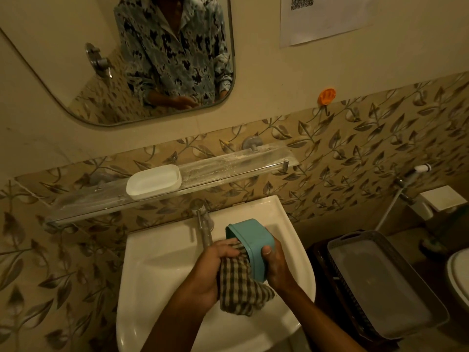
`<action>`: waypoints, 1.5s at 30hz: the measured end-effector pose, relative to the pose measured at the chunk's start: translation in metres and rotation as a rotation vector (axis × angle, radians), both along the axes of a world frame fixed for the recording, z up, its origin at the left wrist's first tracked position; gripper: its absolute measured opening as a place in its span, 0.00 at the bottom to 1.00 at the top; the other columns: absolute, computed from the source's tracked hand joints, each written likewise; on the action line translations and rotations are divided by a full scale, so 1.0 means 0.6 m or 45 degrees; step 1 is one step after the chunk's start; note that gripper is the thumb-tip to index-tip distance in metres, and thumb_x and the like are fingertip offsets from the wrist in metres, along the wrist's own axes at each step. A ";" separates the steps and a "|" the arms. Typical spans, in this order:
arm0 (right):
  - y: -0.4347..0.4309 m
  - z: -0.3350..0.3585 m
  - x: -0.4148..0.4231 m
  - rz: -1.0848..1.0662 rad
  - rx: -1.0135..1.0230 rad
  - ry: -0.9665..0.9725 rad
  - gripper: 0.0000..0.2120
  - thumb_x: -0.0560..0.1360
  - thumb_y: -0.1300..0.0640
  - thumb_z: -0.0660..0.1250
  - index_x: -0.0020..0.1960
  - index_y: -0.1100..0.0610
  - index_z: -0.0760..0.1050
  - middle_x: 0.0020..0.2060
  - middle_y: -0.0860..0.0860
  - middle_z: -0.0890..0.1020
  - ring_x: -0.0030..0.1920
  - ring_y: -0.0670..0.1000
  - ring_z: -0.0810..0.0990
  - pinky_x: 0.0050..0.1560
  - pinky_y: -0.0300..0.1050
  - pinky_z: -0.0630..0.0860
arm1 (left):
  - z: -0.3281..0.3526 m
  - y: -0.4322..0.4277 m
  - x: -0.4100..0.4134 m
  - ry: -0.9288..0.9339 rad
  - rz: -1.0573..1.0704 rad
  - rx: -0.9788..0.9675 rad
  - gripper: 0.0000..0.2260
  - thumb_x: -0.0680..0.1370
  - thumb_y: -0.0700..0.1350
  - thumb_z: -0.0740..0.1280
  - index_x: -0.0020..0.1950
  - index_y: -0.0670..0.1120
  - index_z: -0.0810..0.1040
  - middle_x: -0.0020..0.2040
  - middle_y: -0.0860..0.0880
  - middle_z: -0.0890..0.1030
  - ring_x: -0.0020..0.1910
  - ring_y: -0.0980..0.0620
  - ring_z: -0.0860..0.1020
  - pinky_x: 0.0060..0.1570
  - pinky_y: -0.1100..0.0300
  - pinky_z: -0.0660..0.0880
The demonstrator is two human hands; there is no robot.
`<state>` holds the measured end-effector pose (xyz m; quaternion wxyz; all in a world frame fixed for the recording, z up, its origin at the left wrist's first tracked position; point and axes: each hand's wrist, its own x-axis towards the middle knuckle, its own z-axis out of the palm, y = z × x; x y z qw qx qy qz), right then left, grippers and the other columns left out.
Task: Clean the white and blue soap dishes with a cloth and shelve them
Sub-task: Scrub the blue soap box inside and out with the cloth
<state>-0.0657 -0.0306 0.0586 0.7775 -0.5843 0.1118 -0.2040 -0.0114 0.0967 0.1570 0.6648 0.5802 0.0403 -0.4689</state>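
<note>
Wiping the blue soap dish point(250, 243) over the sink point(142, 270).
Right hand point(275, 265) grips it; left hand point(213, 270) presses checked cloth point(241, 288) inside; white soap dish point(154, 181) sits empty, centre-left shelf point(228, 163).

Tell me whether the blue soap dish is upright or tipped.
Tipped. The blue soap dish is held on its side over the sink, its opening facing the cloth.

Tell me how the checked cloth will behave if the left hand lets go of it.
The checked cloth looks floppy: it already droops in folds below the left hand. It would probably slump into the sink rather than hold shape. It likely won't roll or slide far.
</note>
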 end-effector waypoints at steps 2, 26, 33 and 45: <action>0.006 -0.006 -0.002 -0.001 0.015 0.008 0.28 0.67 0.30 0.67 0.61 0.46 0.77 0.56 0.50 0.83 0.55 0.52 0.82 0.53 0.44 0.79 | 0.004 0.000 0.003 0.226 0.063 -0.052 0.21 0.68 0.42 0.62 0.60 0.39 0.78 0.57 0.35 0.80 0.56 0.35 0.78 0.57 0.44 0.74; -0.011 -0.006 -0.010 -0.048 0.165 -0.003 0.41 0.57 0.24 0.68 0.57 0.53 0.73 0.46 0.43 0.86 0.47 0.43 0.84 0.43 0.35 0.79 | -0.046 -0.008 -0.047 -1.076 -0.564 0.264 0.21 0.79 0.36 0.56 0.68 0.52 0.71 0.63 0.54 0.77 0.62 0.60 0.74 0.64 0.62 0.71; -0.020 0.029 0.009 -0.105 0.056 -0.010 0.40 0.59 0.22 0.64 0.56 0.52 0.73 0.45 0.41 0.86 0.44 0.43 0.84 0.40 0.35 0.79 | -0.096 0.005 -0.050 -1.553 -0.733 0.605 0.18 0.75 0.49 0.62 0.65 0.52 0.70 0.61 0.52 0.76 0.58 0.57 0.75 0.62 0.57 0.72; -0.037 0.029 -0.024 0.544 1.009 0.045 0.46 0.57 0.26 0.70 0.66 0.54 0.75 0.66 0.63 0.75 0.65 0.69 0.73 0.57 0.73 0.72 | -0.037 0.029 -0.006 -2.244 -0.747 0.701 0.25 0.57 0.41 0.82 0.52 0.56 0.83 0.50 0.58 0.84 0.48 0.58 0.82 0.42 0.69 0.77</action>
